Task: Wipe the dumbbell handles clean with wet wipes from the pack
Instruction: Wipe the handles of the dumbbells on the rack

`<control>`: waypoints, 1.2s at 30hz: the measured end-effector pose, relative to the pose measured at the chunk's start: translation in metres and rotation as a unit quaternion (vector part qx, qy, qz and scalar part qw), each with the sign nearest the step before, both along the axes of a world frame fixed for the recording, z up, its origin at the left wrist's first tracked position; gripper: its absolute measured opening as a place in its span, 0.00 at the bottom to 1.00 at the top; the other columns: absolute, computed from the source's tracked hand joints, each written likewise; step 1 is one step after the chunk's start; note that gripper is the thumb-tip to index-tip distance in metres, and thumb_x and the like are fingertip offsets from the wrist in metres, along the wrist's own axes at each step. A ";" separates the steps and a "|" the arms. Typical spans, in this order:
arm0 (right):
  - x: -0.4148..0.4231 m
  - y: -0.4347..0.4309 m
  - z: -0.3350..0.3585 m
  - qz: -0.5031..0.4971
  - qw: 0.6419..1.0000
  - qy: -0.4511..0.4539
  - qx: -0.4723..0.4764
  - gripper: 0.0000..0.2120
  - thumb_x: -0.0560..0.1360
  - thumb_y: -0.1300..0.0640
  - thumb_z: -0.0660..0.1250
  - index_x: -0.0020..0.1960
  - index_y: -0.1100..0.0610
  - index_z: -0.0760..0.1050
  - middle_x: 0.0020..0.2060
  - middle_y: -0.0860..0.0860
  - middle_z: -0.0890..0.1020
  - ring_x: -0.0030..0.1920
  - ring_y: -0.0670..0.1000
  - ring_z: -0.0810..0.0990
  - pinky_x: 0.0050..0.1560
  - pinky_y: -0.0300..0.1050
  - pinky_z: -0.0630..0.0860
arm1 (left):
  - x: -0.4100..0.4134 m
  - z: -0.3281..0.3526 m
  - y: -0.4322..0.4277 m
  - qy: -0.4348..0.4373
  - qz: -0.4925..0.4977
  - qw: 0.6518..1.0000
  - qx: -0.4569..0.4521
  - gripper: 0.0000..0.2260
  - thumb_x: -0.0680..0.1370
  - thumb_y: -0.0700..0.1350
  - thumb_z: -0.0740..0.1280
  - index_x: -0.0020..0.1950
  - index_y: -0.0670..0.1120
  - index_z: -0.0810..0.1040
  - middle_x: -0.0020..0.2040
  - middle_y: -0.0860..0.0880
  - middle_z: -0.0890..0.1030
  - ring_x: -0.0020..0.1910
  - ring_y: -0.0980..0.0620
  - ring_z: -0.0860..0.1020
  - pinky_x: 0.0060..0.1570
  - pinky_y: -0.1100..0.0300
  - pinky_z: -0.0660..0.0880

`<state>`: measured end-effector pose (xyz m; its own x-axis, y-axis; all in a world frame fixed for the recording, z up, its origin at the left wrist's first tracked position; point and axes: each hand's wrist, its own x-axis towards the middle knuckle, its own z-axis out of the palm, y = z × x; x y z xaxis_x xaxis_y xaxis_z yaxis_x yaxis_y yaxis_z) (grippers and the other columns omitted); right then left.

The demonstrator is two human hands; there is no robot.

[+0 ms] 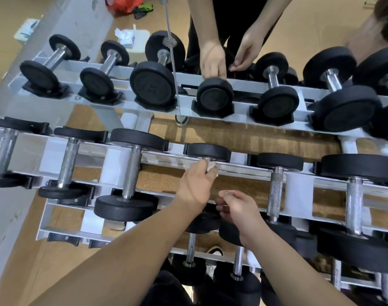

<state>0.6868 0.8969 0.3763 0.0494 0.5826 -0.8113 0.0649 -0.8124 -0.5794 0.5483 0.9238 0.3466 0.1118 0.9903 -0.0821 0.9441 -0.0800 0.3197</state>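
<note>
Risk is sitting right at that small dumbbell (207, 152) in the middle of the rack (244, 171). The left hand (195, 184) is bearing on its handle with the wet wipe (212, 168), and if that push is going sideways, the dumbbell could be rolling out of its cradle and dropping toward the lower row. Wet steel is also getting slippery, so the grip could be skating off, or the wipe could be bunching and missing part of the handle.

Left forearm is reaching forward and across, with the fingers curling round the wipe and clamping it against the far end of the handle, just under the far head. Right hand (237, 209) is hovering just beside it, nearer the body, fingers curling inward. Whether they are gripping anything, I cannot tell.
</note>
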 end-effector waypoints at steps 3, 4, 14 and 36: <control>0.005 -0.003 0.002 -0.004 1.000 0.009 -0.007 0.06 0.83 0.58 0.66 0.56 0.58 0.81 0.47 0.57 0.84 0.46 0.55 0.81 0.49 0.48 0.78 | 0.005 0.009 -0.011 -0.003 -0.016 0.997 -0.082 0.07 0.82 0.45 0.60 0.46 0.45 0.73 0.45 0.49 0.72 0.46 0.45 0.74 0.40 0.55 0.64; 0.005 -0.003 0.002 -0.001 1.000 0.007 -0.013 0.06 0.83 0.59 0.66 0.56 0.57 0.81 0.47 0.57 0.84 0.47 0.55 0.81 0.49 0.48 0.78 | 0.006 0.014 -0.016 0.027 -0.048 0.991 -0.121 0.05 0.81 0.41 0.61 0.50 0.43 0.76 0.50 0.47 0.73 0.49 0.45 0.76 0.41 0.55 0.68; 0.013 -0.008 0.001 0.008 1.000 -0.015 -0.011 0.07 0.83 0.59 0.65 0.55 0.56 0.82 0.51 0.59 0.86 0.51 0.57 0.83 0.53 0.52 0.80 | -0.004 0.023 0.011 -0.006 -0.057 0.996 -0.072 0.06 0.72 0.39 0.70 0.48 0.46 0.82 0.51 0.46 0.76 0.48 0.45 0.75 0.38 0.56 0.65; -0.068 0.031 -0.019 0.168 0.962 -0.211 0.039 0.14 0.68 0.47 0.79 0.46 0.54 0.81 0.41 0.52 0.85 0.42 0.55 0.84 0.46 0.54 0.83 | -0.060 -0.012 -0.040 -0.355 0.256 0.898 -0.048 0.11 0.81 0.39 0.62 0.48 0.44 0.85 0.40 0.50 0.84 0.39 0.69 0.78 0.39 0.78 0.69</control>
